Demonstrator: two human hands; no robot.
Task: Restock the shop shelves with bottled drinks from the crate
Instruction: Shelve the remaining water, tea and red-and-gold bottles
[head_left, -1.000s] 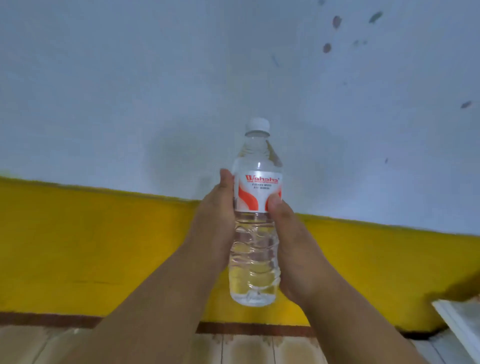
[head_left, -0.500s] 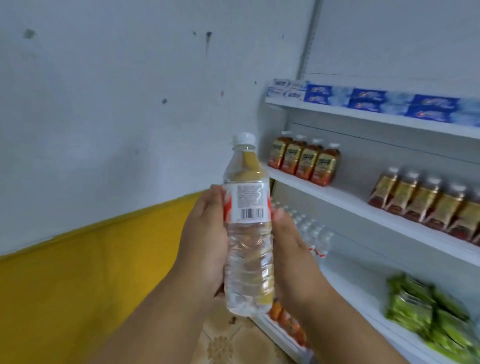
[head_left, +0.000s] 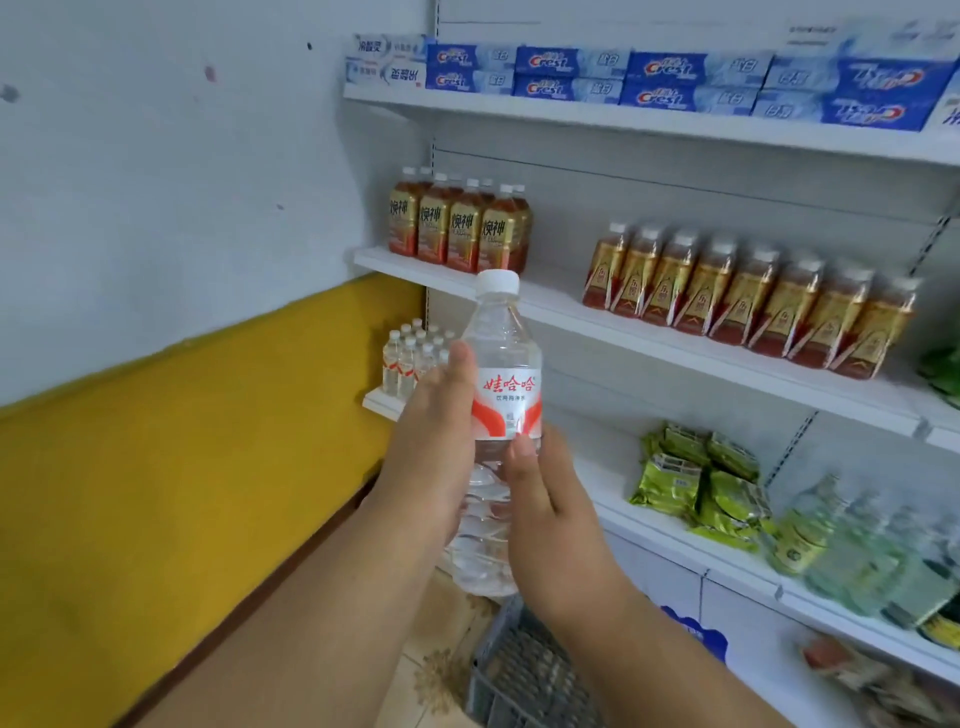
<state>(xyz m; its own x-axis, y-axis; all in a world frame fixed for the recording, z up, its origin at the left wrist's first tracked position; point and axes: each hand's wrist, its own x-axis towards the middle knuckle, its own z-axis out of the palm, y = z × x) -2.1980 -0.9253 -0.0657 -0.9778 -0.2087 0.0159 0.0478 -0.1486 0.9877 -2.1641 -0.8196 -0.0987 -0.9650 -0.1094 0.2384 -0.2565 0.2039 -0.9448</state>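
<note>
- Water bottle (head_left: 500, 415): upright, in front of the shelves (head_left: 675, 348).
- Left hand (head_left: 434, 457) and right hand (head_left: 545, 514): fingers curled round the bottle from either side.
- Crate (head_left: 519, 670): below the bottle.

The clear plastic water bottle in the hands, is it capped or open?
Capped: a white screw cap sits on the clear plastic water bottle.

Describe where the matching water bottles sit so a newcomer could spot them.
Start at the white shelving against the wall. On its third shelf down, at the far left end, stand small clear water bottles. Unlike the amber tea bottles above, they are colourless.
</note>
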